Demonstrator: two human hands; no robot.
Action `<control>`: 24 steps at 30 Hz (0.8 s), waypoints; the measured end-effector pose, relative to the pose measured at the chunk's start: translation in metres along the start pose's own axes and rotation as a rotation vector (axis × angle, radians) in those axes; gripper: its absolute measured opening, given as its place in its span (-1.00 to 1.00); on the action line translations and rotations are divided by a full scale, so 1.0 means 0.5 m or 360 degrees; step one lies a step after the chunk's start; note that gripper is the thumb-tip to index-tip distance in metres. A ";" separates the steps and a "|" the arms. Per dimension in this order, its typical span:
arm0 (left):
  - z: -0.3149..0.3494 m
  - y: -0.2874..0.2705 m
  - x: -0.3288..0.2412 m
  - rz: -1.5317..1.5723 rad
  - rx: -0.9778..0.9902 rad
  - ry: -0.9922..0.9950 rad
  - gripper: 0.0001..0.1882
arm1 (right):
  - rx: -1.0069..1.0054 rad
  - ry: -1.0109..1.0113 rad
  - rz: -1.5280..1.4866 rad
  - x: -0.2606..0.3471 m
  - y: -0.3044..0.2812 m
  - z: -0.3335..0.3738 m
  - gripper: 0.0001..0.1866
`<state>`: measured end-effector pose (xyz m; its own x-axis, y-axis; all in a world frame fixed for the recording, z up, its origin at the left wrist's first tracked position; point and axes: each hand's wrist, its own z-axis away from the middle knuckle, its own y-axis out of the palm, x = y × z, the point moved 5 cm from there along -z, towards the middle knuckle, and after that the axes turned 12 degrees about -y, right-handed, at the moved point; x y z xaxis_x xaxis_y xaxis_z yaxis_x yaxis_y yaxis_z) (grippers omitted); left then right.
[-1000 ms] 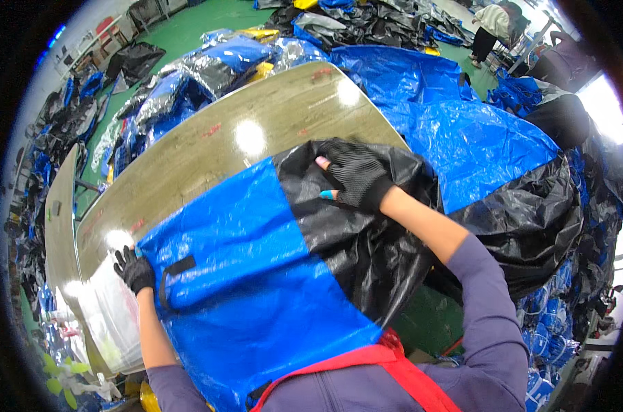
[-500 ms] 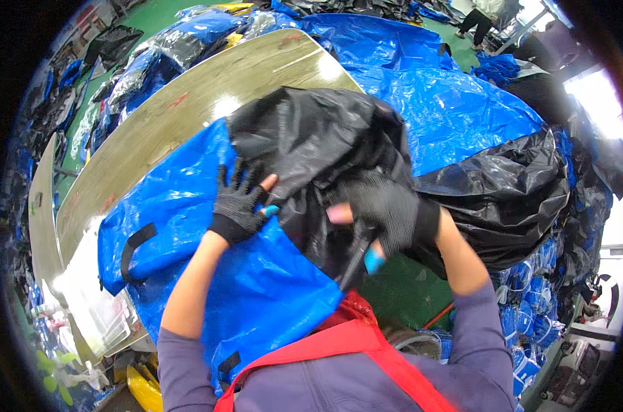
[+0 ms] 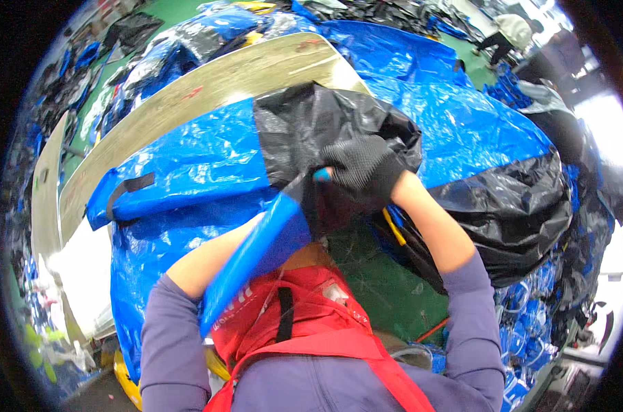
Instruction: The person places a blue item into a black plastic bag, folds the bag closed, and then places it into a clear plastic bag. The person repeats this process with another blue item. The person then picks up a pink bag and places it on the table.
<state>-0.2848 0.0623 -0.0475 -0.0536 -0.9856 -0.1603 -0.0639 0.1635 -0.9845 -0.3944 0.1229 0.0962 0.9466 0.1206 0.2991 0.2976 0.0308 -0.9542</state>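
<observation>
Head view: plastic sheet [image 3: 208, 147] bunches in right hand [image 3: 361, 165], hiding left hand.

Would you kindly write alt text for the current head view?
The right hand, in a black ribbed glove, grips a glossy blue-and-black plastic sheet over a wood-patterned table. The left hand is hidden behind the sheet's raised blue flap.

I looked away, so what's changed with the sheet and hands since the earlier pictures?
The right hand came back from the far side of the sheet's black part and now appears to grip it. The near edge has been lifted into a blue flap, exposing more red apron. The left hand left the blue surface and is hard to make out behind the flap. The tabletop and second sheet stayed put.
</observation>
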 end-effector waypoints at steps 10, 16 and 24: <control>0.836 -0.215 0.272 0.0582 0.1120 -0.2025 -0.50 | 0.0314 0.0226 -0.0598 -0.186 0.162 -0.007 -0.49; 0.945 -0.145 0.213 0.2596 -0.0711 -0.1848 -0.61 | 0.0305 0.0141 -0.0576 -0.148 0.141 -0.026 -0.54; 0.769 -0.170 0.196 -0.0366 -0.0179 -0.2619 -0.21 | 0.0374 -0.0045 0.0115 -0.118 0.188 -0.009 -0.53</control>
<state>0.0987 -0.0645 -0.0072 0.9993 0.0356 0.0067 0.0086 -0.0516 -0.9986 -0.4217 0.1142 -0.0113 0.9595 0.1586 0.2327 0.1888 0.2505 -0.9495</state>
